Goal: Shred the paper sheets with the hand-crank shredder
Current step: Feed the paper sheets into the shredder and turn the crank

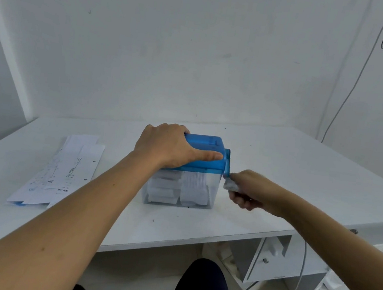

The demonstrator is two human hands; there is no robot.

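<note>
Shredder (205, 151) mid-table (279, 167), light plastic, slides easy: my left hand (164, 144) clamps its top, my right hand (247, 190) curled round crank knob (230, 185). Paper sheets (61, 172) lie left, thin, floppy; take by edge.

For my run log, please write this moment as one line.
left hand: holds shredder top | right hand: grips crank handle | clear bin: shredded paper inside | paper sheets: lie left of shredder

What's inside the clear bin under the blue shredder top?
White shredded paper fills much of the bin, in clumps of strips. The left hand and wrist cover one upper corner, and the blue top hides the cutters.
</note>
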